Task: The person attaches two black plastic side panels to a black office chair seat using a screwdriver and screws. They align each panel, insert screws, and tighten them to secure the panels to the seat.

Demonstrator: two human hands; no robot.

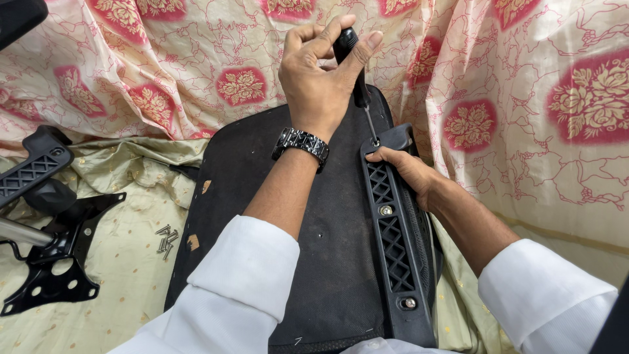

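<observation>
My left hand [321, 75], with a black wristwatch [301, 144] on its wrist, is closed around the black handle of a screwdriver [357, 78]. The thin shaft points down into a hole at the top end of a black lattice armrest bracket [393, 242]. That bracket lies along the right edge of a black chair seat underside [242, 190]. My right hand [403, 170] grips the bracket's upper part, thumb on top, fingers around its outer edge. Two screws sit in the bracket lower down.
Several loose screws [165, 239] lie on the pale green cloth left of the seat. A black metal chair mechanism plate [59, 262] and a second lattice armrest [29, 167] rest at far left. Pink floral fabric [524, 98] hangs behind.
</observation>
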